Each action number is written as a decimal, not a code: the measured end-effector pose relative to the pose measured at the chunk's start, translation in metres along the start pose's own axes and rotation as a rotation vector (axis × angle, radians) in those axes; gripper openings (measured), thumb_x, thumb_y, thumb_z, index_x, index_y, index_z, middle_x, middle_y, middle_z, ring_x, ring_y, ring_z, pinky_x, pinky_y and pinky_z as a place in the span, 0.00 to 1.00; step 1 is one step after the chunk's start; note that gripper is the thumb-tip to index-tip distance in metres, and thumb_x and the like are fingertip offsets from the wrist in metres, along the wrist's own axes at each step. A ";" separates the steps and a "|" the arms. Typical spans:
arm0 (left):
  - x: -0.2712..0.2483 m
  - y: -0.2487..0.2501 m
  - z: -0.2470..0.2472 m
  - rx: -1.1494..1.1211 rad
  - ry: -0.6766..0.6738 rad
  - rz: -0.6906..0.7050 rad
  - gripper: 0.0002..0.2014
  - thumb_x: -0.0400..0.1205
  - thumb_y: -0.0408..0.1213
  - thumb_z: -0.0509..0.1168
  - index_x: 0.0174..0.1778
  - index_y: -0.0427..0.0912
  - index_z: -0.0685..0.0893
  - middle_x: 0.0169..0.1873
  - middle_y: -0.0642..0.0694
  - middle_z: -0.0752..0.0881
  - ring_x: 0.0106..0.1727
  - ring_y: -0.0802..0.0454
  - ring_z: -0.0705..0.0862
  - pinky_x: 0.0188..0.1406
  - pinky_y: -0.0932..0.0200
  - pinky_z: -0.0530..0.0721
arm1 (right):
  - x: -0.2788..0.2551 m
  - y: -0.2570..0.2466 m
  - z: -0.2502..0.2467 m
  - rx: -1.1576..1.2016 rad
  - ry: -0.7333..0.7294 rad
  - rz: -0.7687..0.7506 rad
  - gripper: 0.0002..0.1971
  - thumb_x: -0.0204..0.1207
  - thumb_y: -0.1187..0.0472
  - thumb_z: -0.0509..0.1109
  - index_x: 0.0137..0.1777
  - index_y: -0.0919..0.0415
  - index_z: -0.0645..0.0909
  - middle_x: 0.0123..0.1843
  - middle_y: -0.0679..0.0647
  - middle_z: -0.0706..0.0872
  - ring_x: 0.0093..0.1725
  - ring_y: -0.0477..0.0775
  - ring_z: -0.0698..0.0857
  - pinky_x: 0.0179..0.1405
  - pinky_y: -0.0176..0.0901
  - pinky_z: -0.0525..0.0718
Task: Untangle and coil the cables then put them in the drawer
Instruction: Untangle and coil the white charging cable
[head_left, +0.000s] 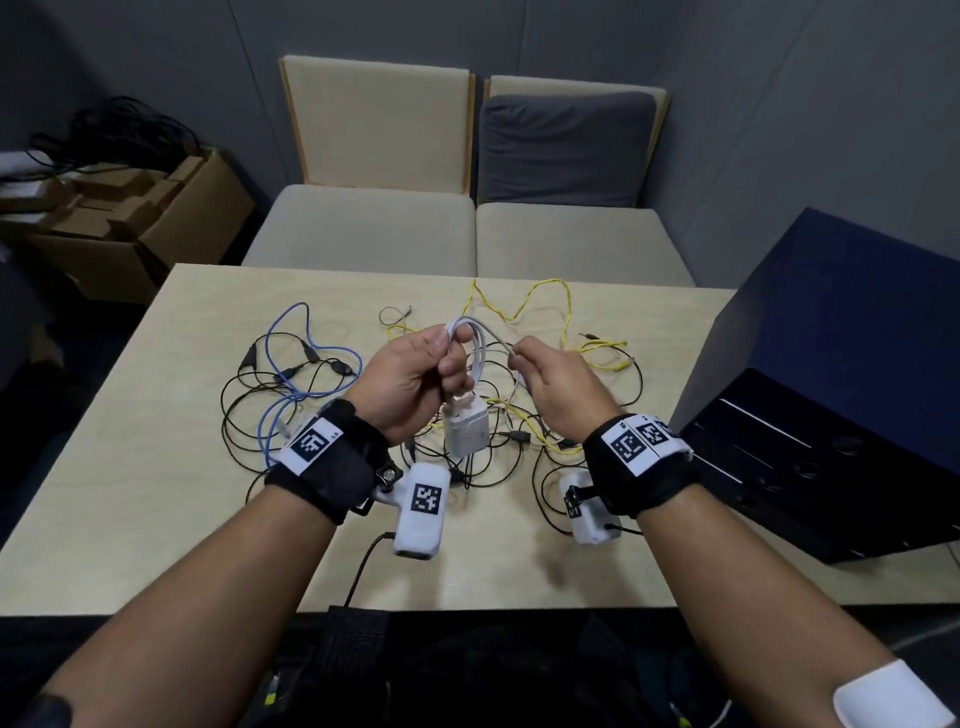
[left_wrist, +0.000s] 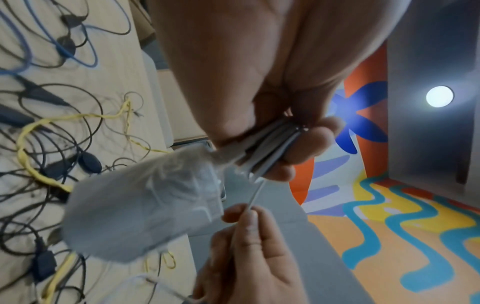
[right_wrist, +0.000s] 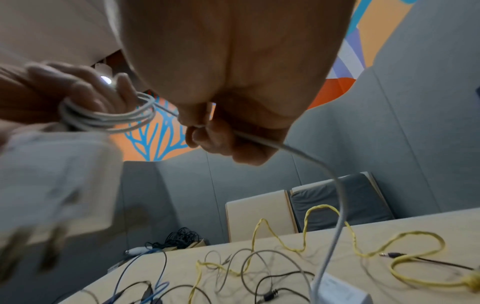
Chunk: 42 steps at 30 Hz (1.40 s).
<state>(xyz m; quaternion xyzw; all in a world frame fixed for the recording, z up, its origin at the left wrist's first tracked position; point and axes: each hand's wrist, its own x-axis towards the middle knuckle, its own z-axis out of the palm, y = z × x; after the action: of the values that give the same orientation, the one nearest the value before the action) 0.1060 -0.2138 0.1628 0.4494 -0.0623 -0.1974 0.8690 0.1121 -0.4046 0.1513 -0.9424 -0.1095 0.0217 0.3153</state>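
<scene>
Both hands work above the table (head_left: 156, 519): left hand (head_left: 410, 379) grips the white cable (head_left: 475, 343) coils, charger block (head_left: 467, 431) dangling; right hand (head_left: 561, 384) pinches its loose tail. Swinging, the block could loosen the loops.

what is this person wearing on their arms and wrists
Both arms are bare. Each wrist carries a black strap with white bands printed with square black-and-white code markers. A small white camera block, also marked, hangs under each wrist, with a thin black cable trailing from it. A white patch sits on the right forearm.
</scene>
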 end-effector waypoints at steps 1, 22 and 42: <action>0.001 0.000 0.001 -0.024 0.010 0.018 0.10 0.86 0.34 0.49 0.51 0.36 0.75 0.25 0.52 0.73 0.25 0.57 0.71 0.40 0.63 0.80 | -0.001 0.000 0.002 -0.006 -0.016 0.011 0.09 0.86 0.54 0.58 0.53 0.56 0.77 0.32 0.50 0.75 0.36 0.57 0.73 0.34 0.44 0.67; 0.021 -0.024 -0.015 0.479 0.430 0.229 0.13 0.85 0.23 0.56 0.65 0.34 0.72 0.42 0.43 0.88 0.40 0.59 0.89 0.50 0.66 0.85 | -0.028 -0.035 0.007 -0.242 -0.387 -0.203 0.06 0.82 0.55 0.61 0.51 0.57 0.75 0.46 0.60 0.85 0.48 0.64 0.82 0.43 0.54 0.81; 0.003 -0.012 -0.002 0.456 -0.132 -0.146 0.14 0.81 0.43 0.54 0.40 0.36 0.78 0.19 0.51 0.66 0.21 0.58 0.63 0.24 0.66 0.62 | 0.008 -0.029 -0.036 -0.074 -0.077 -0.265 0.07 0.78 0.57 0.71 0.42 0.60 0.82 0.33 0.41 0.76 0.39 0.45 0.75 0.39 0.38 0.72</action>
<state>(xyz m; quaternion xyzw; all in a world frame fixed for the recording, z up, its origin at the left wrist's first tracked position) 0.1053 -0.2199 0.1517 0.6232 -0.1295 -0.2694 0.7227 0.1181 -0.4017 0.1975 -0.9291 -0.2456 0.0121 0.2762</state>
